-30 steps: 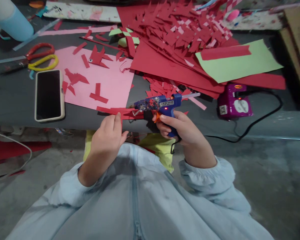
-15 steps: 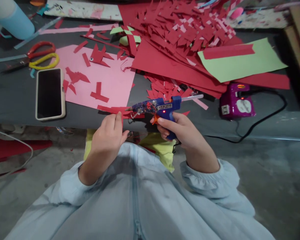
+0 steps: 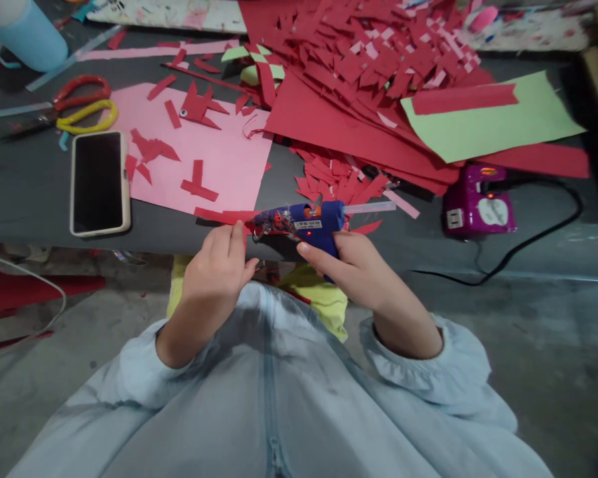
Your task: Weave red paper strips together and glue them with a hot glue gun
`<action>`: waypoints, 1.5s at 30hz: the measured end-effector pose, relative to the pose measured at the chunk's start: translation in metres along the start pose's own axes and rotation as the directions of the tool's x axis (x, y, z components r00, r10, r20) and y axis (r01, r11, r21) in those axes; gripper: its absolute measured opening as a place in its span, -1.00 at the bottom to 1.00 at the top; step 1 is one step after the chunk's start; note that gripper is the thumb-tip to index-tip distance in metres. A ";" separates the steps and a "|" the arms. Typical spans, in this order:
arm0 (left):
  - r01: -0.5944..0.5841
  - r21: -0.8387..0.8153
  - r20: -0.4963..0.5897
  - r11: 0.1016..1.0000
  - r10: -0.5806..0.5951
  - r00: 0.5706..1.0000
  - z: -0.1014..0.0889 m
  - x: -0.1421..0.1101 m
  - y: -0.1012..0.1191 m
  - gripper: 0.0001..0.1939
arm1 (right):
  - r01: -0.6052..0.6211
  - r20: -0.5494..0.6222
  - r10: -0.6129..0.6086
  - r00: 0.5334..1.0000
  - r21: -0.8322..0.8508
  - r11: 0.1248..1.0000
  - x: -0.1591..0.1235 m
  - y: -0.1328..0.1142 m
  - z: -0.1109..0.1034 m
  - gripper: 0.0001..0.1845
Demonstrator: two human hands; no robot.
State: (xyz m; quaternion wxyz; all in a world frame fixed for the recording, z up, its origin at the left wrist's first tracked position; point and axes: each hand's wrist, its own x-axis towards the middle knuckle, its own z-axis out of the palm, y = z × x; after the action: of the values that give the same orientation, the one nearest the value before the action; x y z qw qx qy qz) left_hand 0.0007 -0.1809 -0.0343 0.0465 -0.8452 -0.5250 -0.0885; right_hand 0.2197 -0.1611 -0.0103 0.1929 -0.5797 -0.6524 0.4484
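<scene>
My right hand (image 3: 346, 262) is closed around the handle of a blue hot glue gun (image 3: 311, 219), which has a clear glue stick (image 3: 371, 208) poking out of its back. Its nozzle points left and down at a red paper strip (image 3: 224, 216) by the table's front edge, close to my left fingertips. My left hand (image 3: 216, 269) presses that strip down with its fingers together, the thumb off to the side over the edge. Part of the strip is hidden under those fingers. Whether the nozzle touches the paper, I cannot tell.
Pink paper (image 3: 229, 146) carries several cut red pieces. Left of it are a phone (image 3: 98, 182) and scissors (image 3: 87, 116). Stacked red sheets (image 3: 338, 126) and green paper (image 3: 498, 126) lie behind. A purple power adapter (image 3: 478, 206) with a black cable (image 3: 537, 236) stands right.
The glue gun has moved left and tilted, bringing its nozzle down by my left fingertips. My right hand went with it, while my left hand stayed nearly still.
</scene>
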 end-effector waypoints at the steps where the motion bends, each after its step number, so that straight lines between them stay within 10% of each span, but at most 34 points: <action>1: -0.005 -0.003 -0.011 1.000 0.005 1.000 0.001 0.000 0.000 -0.45 | -0.014 0.006 0.014 1.000 -0.030 0.999 0.001 -0.001 0.000 -0.53; 45: -0.001 -0.044 -0.030 0.999 0.000 1.000 0.005 -0.003 -0.002 -0.45 | -0.006 0.029 0.016 0.999 -0.327 0.945 0.003 -0.015 -0.001 -0.60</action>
State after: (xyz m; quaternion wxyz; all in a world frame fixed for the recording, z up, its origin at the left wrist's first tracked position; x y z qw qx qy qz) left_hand -0.0017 -0.1821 -0.0394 0.0356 -0.8448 -0.5219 -0.1126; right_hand 0.2109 -0.1568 0.0015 0.0815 -0.6000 -0.7174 0.3444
